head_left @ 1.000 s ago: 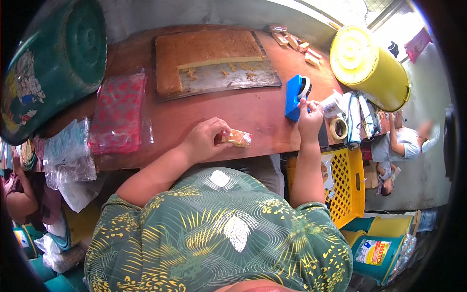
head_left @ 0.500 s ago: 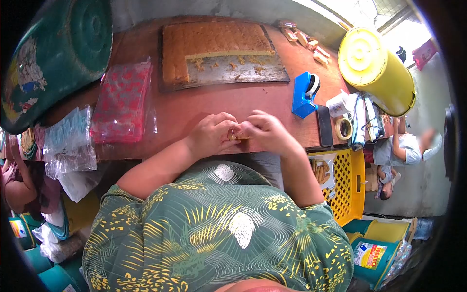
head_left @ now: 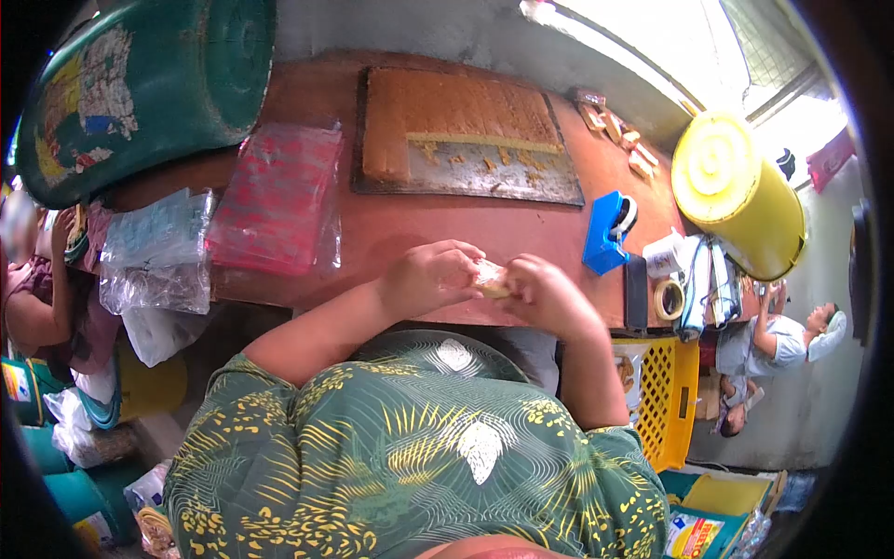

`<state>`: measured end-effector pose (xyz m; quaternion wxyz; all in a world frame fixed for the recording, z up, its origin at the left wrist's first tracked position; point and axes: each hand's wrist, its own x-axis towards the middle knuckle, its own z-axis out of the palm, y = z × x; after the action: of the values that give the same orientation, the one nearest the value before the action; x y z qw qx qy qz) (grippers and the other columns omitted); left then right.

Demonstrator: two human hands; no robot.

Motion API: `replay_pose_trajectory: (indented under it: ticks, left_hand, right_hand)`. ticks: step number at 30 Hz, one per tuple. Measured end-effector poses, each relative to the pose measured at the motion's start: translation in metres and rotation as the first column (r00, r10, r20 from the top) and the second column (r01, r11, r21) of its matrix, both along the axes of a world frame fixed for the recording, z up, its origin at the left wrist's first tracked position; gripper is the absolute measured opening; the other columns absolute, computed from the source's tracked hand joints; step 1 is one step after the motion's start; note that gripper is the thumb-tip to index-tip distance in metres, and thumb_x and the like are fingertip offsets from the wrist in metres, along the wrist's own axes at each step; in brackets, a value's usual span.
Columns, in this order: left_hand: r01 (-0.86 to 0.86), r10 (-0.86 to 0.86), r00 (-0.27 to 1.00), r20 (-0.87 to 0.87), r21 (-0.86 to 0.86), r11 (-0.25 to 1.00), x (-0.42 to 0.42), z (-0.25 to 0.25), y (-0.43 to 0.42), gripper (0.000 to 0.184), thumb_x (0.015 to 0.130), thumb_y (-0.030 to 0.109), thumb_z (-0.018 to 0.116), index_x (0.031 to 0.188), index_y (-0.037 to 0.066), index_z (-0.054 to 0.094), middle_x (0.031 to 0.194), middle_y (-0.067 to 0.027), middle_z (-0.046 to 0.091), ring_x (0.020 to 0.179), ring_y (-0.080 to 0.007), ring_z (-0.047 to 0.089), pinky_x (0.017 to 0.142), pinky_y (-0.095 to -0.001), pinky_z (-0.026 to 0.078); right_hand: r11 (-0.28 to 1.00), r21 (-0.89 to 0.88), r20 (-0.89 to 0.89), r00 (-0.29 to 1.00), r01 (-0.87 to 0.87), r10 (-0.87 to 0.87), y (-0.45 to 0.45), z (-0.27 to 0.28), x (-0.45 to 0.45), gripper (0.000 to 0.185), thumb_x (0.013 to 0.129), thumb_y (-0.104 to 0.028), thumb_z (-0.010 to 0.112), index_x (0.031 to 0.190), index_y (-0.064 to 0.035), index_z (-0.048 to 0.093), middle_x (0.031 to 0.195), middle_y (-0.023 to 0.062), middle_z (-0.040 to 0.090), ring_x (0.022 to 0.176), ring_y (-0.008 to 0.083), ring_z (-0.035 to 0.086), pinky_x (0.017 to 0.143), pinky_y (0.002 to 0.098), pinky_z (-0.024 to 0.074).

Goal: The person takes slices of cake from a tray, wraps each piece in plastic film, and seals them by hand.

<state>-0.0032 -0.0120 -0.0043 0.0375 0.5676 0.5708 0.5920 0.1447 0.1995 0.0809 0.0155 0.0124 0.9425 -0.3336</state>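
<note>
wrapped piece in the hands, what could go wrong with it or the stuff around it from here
The wrapped piece is pinched between the left hand and right hand, so a firm squeeze might crush it. It is held near the front edge of the table; if it slipped, it might fall. The clear plastic bags overhang that edge and could slide off.

Seemingly a small bakery workroom: a slab cake (head_left: 466, 107), plastic wrappers (head_left: 275, 200), tape dispenser (head_left: 605, 235), co-workers

Bare tabletop (head_left: 466, 222) runs between the red packets (head_left: 277, 197) and the blue tape dispenser (head_left: 607, 233).
</note>
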Motion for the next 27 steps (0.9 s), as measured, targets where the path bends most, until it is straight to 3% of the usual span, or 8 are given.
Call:
replay_pose_trajectory:
  ticks: [1,2,4,5,8,10,15,27]
  left_hand:
    - [-0.077,0.074,0.993,-0.097,-0.03,0.997,-0.009,0.007,-0.008,0.03,0.082,0.02,0.088,0.103,0.009,0.069,0.119,-0.0104,0.072,0.11,-0.0307,0.07,0.097,-0.041,0.056]
    - [-0.154,0.141,0.971,-0.194,-0.055,0.987,-0.025,0.02,-0.024,0.028,0.082,0.019,0.088,0.101,0.008,0.069,0.123,-0.0125,0.07,0.115,-0.0313,0.068,0.1,-0.0416,0.055]
    - [-0.336,0.307,0.929,-0.209,-0.119,0.934,-0.055,0.042,-0.058,0.025,0.085,0.022,0.085,0.1,0.008,0.071,0.131,-0.0127,0.068,0.122,-0.0325,0.064,0.107,-0.0437,0.05]
    - [-0.432,0.413,0.901,-0.134,-0.172,0.886,-0.071,0.049,-0.078,0.024,0.087,0.025,0.083,0.101,0.009,0.073,0.134,-0.0107,0.067,0.125,-0.0332,0.062,0.11,-0.0451,0.047]
    - [-0.713,0.559,0.687,-0.464,-0.278,0.644,-0.123,0.05,-0.145,0.025,0.087,0.024,0.084,0.101,0.007,0.071,0.143,-0.0136,0.061,0.132,-0.0329,0.058,0.111,-0.0443,0.047]
    - [-0.78,0.555,0.625,-0.548,-0.429,0.456,-0.135,0.039,-0.174,0.022,0.088,0.022,0.084,0.097,0.007,0.07,0.142,-0.0135,0.061,0.138,-0.0321,0.055,0.113,-0.0434,0.046]
    - [-0.578,0.589,0.786,-0.188,-0.561,0.593,-0.149,0.007,-0.191,0.024,0.089,0.024,0.084,0.088,0.005,0.068,0.15,-0.0136,0.055,0.14,-0.0312,0.054,0.112,-0.0415,0.047]
    - [-0.6,0.576,0.783,-0.234,-0.528,0.601,-0.147,0.007,-0.19,0.025,0.094,0.022,0.077,0.083,0.003,0.065,0.154,-0.0161,0.056,0.152,-0.0354,0.041,0.122,-0.0448,0.035]
  right_hand:
    - [1.0,-0.004,-0.003,1.0,-0.024,0.024,0.018,0.006,-0.003,0.033,0.077,-0.01,0.087,0.095,-0.0043,0.06,0.101,0.0157,0.065,0.087,0.0317,0.062,0.075,0.0388,0.0514]
    - [0.947,-0.296,-0.27,0.94,0.127,-0.21,0.041,0.009,-0.016,0.03,0.08,-0.009,0.085,0.097,-0.0046,0.061,0.104,0.0156,0.066,0.091,0.0325,0.063,0.078,0.0393,0.0522]
    - [0.888,-0.116,-0.737,0.561,0.444,-0.377,0.07,0.04,-0.033,0.025,0.085,-0.007,0.081,0.1,-0.0051,0.062,0.111,0.0154,0.068,0.1,0.0336,0.065,0.087,0.0404,0.0531]
    - [0.626,0.286,-0.91,0.411,0.725,-0.06,0.071,0.069,-0.035,0.023,0.087,-0.007,0.08,0.101,-0.0052,0.063,0.115,0.0154,0.069,0.106,0.0338,0.066,0.092,0.0411,0.0531]
    - [0.819,0.182,-0.894,0.438,0.543,-0.092,0.064,0.083,-0.071,0.027,0.086,-0.013,0.083,0.104,-0.0054,0.064,0.119,0.0168,0.068,0.116,0.0346,0.065,0.101,0.0428,0.0509]
    - [0.908,0.206,-0.764,0.64,0.364,-0.083,0.046,0.057,-0.11,0.034,0.084,-0.019,0.086,0.108,-0.0054,0.066,0.121,0.0177,0.067,0.119,0.0358,0.063,0.104,0.0455,0.0502]
    - [0.924,0.369,-0.297,0.955,0.105,0.011,-0.04,-0.011,-0.188,0.061,0.086,-0.032,0.085,0.137,-0.012,0.06,0.141,0.02,0.056,0.131,0.0396,0.057,0.109,0.0485,0.049]
    - [0.88,0.382,-0.279,0.943,0.282,-0.181,-0.03,-0.045,-0.207,0.069,0.084,-0.035,0.081,0.145,-0.0151,0.055,0.141,0.0165,0.058,0.133,0.0379,0.056,0.109,0.0489,0.0483]
